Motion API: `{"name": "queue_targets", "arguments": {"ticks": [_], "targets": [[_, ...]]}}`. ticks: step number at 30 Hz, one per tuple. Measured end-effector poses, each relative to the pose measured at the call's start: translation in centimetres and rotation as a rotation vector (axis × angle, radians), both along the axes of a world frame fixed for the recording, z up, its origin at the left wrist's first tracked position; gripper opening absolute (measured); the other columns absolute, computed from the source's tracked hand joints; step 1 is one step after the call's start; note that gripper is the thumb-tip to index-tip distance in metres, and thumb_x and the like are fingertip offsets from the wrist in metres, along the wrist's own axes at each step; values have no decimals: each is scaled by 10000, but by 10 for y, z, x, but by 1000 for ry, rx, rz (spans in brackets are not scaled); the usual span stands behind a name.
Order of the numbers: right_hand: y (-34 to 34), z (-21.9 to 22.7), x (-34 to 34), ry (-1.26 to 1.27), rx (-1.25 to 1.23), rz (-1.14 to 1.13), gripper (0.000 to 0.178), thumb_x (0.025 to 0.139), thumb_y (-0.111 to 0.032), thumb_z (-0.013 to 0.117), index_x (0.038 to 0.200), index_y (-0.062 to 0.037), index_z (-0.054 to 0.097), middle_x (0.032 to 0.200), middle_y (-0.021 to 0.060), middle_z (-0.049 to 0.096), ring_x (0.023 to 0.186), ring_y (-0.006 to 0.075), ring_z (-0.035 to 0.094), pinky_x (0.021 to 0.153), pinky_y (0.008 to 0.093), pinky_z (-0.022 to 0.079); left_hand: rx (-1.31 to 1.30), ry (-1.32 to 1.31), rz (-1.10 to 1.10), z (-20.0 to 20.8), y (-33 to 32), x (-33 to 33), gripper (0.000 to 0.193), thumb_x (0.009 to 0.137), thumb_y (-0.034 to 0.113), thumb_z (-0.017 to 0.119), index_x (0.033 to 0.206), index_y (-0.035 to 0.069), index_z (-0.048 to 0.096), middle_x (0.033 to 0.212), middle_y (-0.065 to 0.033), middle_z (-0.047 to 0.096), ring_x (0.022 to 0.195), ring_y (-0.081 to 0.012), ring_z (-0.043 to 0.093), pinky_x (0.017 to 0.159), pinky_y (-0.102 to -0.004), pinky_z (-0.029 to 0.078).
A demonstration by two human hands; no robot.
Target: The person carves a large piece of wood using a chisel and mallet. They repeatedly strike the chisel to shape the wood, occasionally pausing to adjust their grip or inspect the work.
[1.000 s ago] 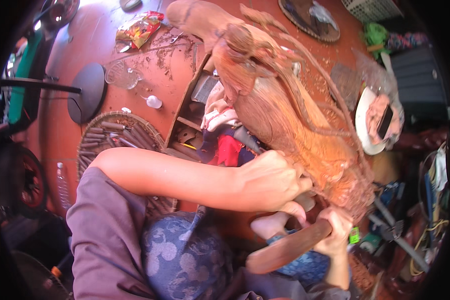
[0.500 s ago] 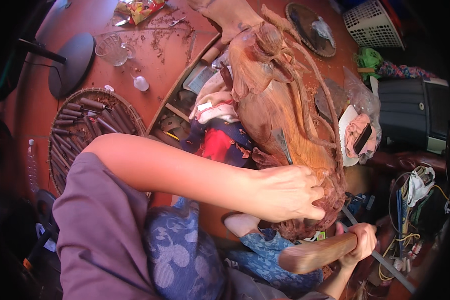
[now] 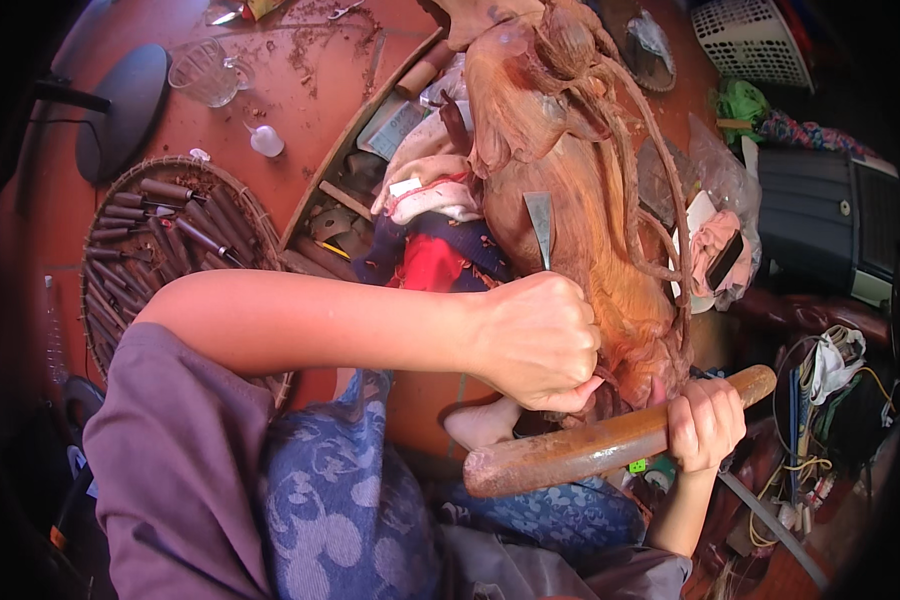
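My left hand is closed round a flat chisel; its grey flared blade sticks up past the fist, toward the far side. The fist hides the chisel's handle. Below and beyond it lies a large reddish-brown wood carving with flowing folds and long, thin, curved strands along its right side. I cannot tell whether the blade's edge touches the wood. My right hand grips a thick, rounded wooden club near its right end. The club slants across my lap, its blunt left end just below my left fist.
A round woven basket of dark-handled tools stands at the left. A wooden tray with cloths and bits of wood adjoins the carving. Farther off are a glass mug and a small white bottle. Cords and a metal bar lie at right.
My left hand has shifted left and slightly away with the chisel, whose blade now points more upright. My right hand has raised the club, and its blunt end has swung left toward the fist.
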State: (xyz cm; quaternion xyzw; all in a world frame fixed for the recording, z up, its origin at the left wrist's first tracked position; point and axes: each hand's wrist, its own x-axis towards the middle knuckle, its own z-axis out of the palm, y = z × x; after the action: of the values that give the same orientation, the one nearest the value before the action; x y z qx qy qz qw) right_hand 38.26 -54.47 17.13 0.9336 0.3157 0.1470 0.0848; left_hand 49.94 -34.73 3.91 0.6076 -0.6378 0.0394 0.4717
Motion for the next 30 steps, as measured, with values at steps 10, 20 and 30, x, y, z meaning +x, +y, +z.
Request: {"name": "queue_targets", "arguments": {"ticks": [10, 20, 30], "targets": [[-23, -6, 9, -106, -102, 118, 299, 751, -11, 820, 814, -10, 527, 736, 127, 608, 629, 263, 614, 550, 365, 543, -3, 97, 2, 4, -2, 3, 288, 737, 272, 648, 530, 84, 581, 552, -63, 560, 514, -264, 581, 525, -371, 485], [-32, -13, 10, -90, -56, 124, 294, 741, 8, 812, 822, 1, 529, 747, 129, 612, 614, 265, 615, 564, 370, 546, 4, 97, 4, 4, 3, 8, 277, 718, 262, 656, 531, 77, 571, 554, -68, 559, 524, -272, 584, 508, -374, 481], [-36, -15, 15, -78, 11, 172, 270, 754, 16, 806, 814, 6, 542, 754, 132, 620, 620, 264, 620, 567, 368, 544, 9, 103, -33, 6, 6, 13, 257, 708, 240, 661, 538, 71, 572, 559, -71, 558, 529, -274, 584, 498, -383, 478]]}}
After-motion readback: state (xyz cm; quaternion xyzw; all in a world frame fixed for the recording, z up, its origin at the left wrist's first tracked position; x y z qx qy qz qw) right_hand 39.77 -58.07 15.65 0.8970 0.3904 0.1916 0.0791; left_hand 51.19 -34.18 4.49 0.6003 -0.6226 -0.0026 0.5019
